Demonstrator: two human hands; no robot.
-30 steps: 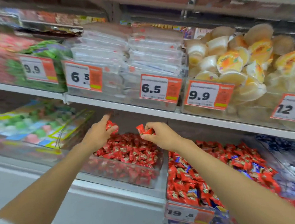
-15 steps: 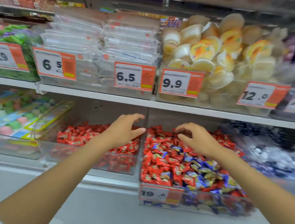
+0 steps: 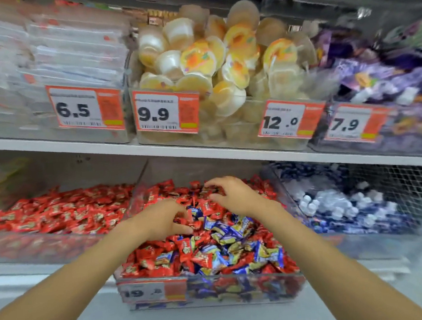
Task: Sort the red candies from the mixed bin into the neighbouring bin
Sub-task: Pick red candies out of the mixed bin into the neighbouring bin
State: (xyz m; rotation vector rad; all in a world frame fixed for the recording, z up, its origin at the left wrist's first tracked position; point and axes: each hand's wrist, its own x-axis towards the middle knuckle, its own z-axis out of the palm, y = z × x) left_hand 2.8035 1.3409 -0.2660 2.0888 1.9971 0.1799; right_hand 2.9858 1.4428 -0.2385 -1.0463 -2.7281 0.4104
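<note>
red candies (image 3: 187,252) lie among blue candies (image 3: 227,231) in the mixed bin (image 3: 215,289). left hand (image 3: 163,220) curls into them, pinching or not i cannot tell; right hand (image 3: 234,196) rests loosely spread on top.

Mixed bin (image 3: 240,290) stands centre on the lower shelf. Neighbouring bin (image 3: 35,249) adjoins at 9 o'clock, mesh basket (image 3: 404,190) at 3 o'clock. Left hand (image 3: 159,219) and right hand (image 3: 235,195) lie inside the mixed bin. Upper shelf (image 3: 179,151) runs at 12 o'clock.

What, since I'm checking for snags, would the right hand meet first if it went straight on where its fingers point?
Probably the red candies heaped at the back of the mixed bin, just beyond the right hand.
</note>
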